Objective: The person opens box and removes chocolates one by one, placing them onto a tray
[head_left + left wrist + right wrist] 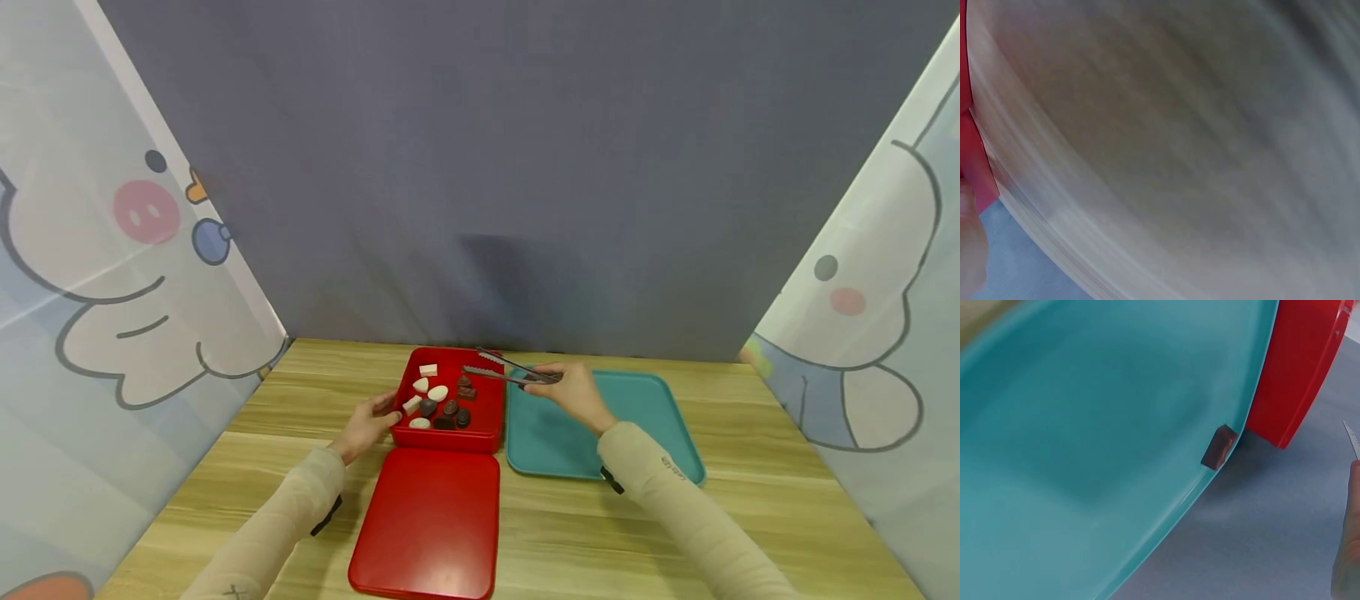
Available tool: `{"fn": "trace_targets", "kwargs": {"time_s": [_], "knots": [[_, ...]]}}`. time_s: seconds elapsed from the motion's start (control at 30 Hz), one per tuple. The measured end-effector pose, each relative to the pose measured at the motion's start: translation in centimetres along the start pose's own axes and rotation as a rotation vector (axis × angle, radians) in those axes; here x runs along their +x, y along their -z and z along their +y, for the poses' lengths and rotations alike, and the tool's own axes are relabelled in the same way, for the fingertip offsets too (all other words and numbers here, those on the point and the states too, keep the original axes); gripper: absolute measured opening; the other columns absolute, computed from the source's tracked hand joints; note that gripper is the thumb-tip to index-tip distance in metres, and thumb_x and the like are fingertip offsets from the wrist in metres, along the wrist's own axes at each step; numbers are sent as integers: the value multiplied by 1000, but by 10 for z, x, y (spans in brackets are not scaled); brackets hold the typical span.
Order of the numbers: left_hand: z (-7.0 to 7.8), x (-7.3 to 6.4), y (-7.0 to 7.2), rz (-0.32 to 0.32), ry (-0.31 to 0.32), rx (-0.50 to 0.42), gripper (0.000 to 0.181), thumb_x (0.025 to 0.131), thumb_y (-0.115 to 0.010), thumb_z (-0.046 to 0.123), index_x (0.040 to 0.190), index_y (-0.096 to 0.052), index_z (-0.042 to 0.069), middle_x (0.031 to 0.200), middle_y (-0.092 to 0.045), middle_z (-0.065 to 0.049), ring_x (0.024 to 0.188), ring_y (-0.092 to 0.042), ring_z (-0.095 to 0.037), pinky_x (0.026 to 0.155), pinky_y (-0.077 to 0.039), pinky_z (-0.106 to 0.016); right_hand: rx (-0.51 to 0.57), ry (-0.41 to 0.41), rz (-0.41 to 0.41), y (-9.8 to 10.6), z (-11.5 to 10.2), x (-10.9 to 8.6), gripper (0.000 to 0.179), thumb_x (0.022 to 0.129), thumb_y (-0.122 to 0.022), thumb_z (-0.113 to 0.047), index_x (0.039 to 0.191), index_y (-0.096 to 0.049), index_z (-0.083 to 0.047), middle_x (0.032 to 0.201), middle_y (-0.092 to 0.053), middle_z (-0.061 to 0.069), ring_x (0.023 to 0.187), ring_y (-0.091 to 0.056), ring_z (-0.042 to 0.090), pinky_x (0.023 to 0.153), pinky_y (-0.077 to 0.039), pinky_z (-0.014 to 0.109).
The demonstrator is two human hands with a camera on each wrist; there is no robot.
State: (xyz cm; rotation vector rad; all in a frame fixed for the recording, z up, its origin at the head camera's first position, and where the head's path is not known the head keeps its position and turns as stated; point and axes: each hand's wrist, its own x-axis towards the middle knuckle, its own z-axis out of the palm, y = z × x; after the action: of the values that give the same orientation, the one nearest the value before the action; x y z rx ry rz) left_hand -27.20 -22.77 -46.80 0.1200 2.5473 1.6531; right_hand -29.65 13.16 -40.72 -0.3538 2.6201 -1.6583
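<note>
My left hand (367, 425) grips the left wall of an open red box (486, 417), thumb at the rim. Inside lie several white chocolates (438, 392) on the left and several dark chocolates (451, 407) toward the middle and front. My right hand (576, 393) holds dark metal tongs (517, 372) over the teal tray (630, 417). Their serrated tips are spread apart and reach left above the box's right part, with nothing between them. One brown chocolate block (1219, 447) lies against the tray's edge near the box, partly hidden behind the tongs in the head view.
A red lid (431, 525) lies flat in front of the box. Box, lid and tray stand on a wooden table (300, 392). A grey curtain (480, 167) hangs behind, with printed cartoon sheets (225, 333) at both sides.
</note>
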Motion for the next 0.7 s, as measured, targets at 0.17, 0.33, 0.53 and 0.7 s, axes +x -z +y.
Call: {"fn": "trace_targets", "kwargs": {"time_s": [0.17, 0.33, 0.53, 0.7], "knots": [[2, -3, 1, 5, -6, 1, 52, 94, -50, 10, 141, -31, -2, 139, -39, -26, 125, -41, -38, 99, -40, -45, 22, 10, 5, -7, 1, 3, 46, 73, -77, -24, 112, -66, -3, 105, -68, 14, 86, -67, 18, 76, -55, 36], [2, -4, 2, 10, -3, 13, 53, 94, -50, 11, 141, -31, -2, 139, -39, -26, 126, -40, -39, 99, -40, -46, -15, 10, 25, -14, 2, 5, 41, 74, -77, -23, 109, -68, -5, 105, -67, 14, 83, -67, 18, 70, -55, 30], [2, -3, 2, 8, -2, 9, 53, 94, -50, 11, 141, -31, -2, 139, -38, -25, 126, -39, -38, 99, -40, -46, -52, 28, 51, -22, 6, 8, 39, 73, -77, -22, 107, -69, -4, 108, -66, 13, 84, -67, 18, 70, -55, 30], [2, -3, 1, 1, 1, 0, 53, 94, -49, 10, 142, -30, -2, 141, -37, -25, 127, -38, -39, 100, -39, -46, -116, 36, 76, -28, 7, 11, 37, 74, -76, -20, 106, -69, -3, 101, -69, 11, 81, -67, 18, 67, -55, 29]]}}
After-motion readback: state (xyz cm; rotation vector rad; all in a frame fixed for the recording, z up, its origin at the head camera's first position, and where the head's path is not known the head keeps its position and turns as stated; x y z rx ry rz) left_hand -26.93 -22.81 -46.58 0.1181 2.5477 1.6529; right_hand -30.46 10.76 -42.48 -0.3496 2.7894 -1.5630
